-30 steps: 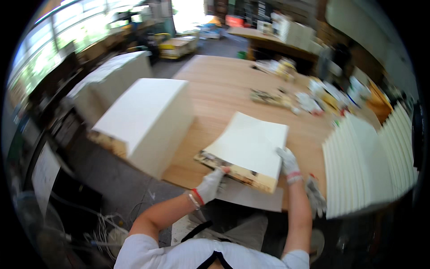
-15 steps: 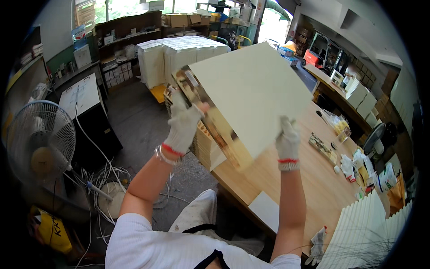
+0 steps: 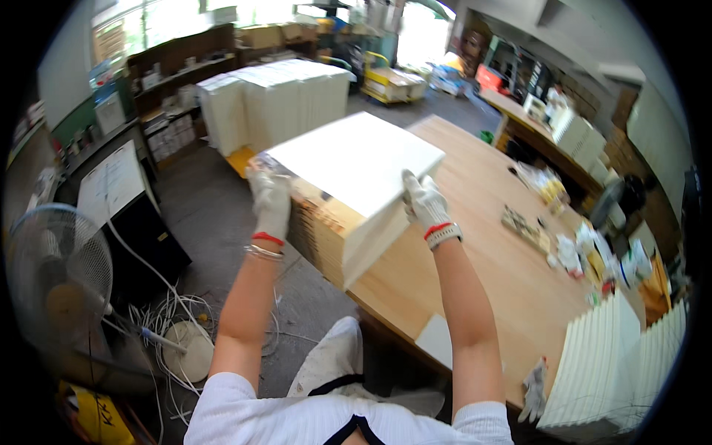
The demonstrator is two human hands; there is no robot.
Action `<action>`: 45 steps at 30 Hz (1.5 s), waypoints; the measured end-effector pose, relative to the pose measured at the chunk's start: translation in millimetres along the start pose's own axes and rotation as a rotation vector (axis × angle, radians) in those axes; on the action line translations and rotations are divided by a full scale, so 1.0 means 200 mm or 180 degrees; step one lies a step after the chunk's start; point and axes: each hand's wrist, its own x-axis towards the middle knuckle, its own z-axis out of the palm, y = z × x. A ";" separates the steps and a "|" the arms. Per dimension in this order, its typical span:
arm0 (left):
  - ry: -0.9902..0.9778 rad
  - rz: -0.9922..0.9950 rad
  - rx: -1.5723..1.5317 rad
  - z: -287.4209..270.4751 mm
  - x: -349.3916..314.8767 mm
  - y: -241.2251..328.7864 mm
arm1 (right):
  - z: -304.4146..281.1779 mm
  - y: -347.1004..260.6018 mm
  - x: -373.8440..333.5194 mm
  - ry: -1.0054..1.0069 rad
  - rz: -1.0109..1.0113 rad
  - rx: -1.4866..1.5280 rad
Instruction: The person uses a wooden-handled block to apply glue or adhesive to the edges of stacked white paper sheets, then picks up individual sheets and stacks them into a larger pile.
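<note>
A white-topped square panel (image 3: 356,159) with a printed picture along its edge lies level on a stack of similar panels (image 3: 319,226) at the table's left end. My left hand (image 3: 271,199), in a white knit glove with a red cuff, grips the panel's left edge near the far corner. On the right edge, my gloved right hand (image 3: 426,199) is closed, with the thumb at the top and the fingers against the side. Slight blur hides the left fingertips.
A light wood table (image 3: 497,259) extends right. On it are a white sheet (image 3: 437,341), a loose glove (image 3: 534,389), a printed strip (image 3: 526,228) and ridged white stacks (image 3: 593,363). A fan (image 3: 63,259) and tangled cables (image 3: 174,319) stand left; wrapped white stacks (image 3: 289,104) stand beyond.
The panel was tilted up in both hands and now lies level on the stack. My left hand has moved to its far left part, and my right hand has moved left with it.
</note>
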 end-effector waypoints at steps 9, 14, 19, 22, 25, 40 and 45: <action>0.0283 0.1489 -0.0881 0.16 -0.47 0.56 | -1.02 0.72 -0.89 -0.0109 -0.0321 0.1351; -0.3243 0.2864 -0.1834 0.42 -0.90 0.97 | -1.19 0.65 -1.71 0.1347 0.0071 0.0613; -0.4465 0.3636 -0.1929 0.96 -1.63 1.53 | -1.30 0.58 -2.33 0.2965 -0.0782 -0.1338; -0.4487 0.3803 -0.2020 1.18 -2.05 1.82 | -1.32 0.45 -2.49 0.3427 -0.0980 -0.2466; -0.3878 0.4549 -0.2759 1.40 -2.38 2.04 | -1.30 0.46 -2.57 0.3346 -0.1103 -0.2150; -0.4344 0.5118 -0.1852 1.64 -2.67 2.11 | -1.47 0.68 -2.94 0.3441 -0.0940 -0.0742; -0.4618 0.4347 -0.1587 1.58 -2.67 2.08 | -1.66 0.59 -2.94 0.3532 -0.1681 -0.1391</action>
